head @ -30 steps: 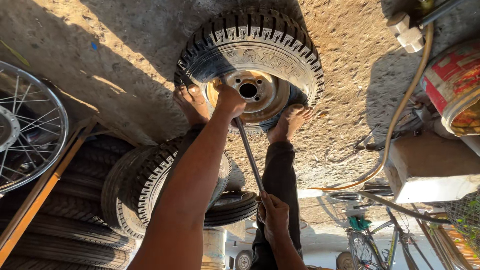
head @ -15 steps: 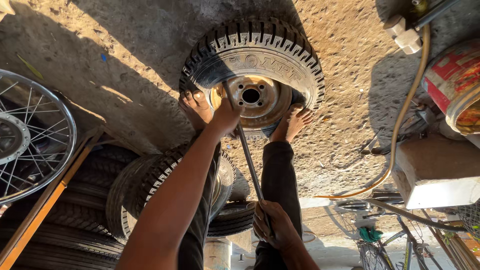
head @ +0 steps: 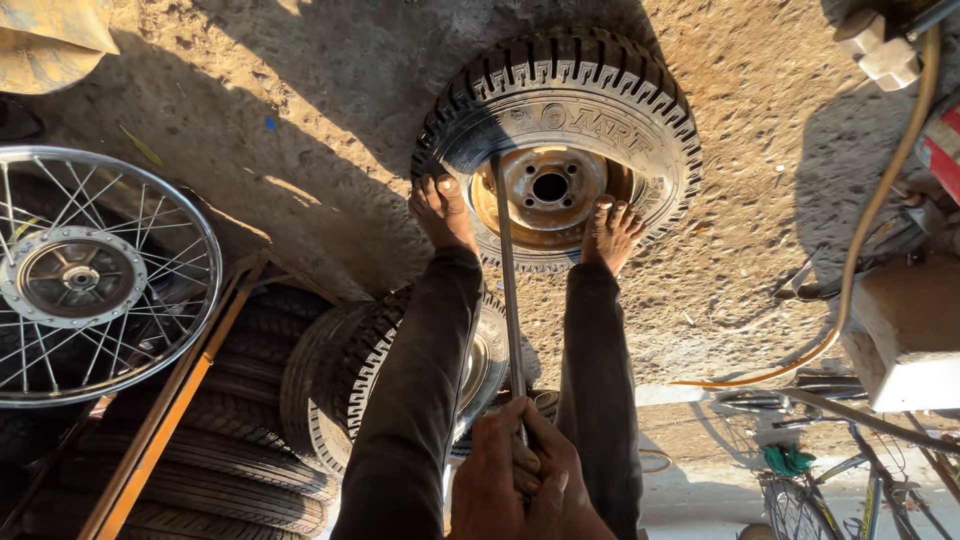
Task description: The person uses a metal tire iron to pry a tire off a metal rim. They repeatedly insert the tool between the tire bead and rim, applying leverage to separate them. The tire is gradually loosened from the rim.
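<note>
Dirt ground [head: 300, 110], sunlit, gritty. Both hands now stacked at bottom centre: left hand [head: 495, 470] and right hand [head: 560, 480], fingers wrapped tight round the bar [head: 507, 290]; earlier the left reached up by the rim. One long thin metal bar, its tip at the rusty steel rim [head: 548, 190] of one knobby rubber tyre [head: 560, 100], upper centre. Two bare feet on the tyre. One spoked wheel [head: 90, 275] left, stacked tyres [head: 230, 450] lower left.
</note>
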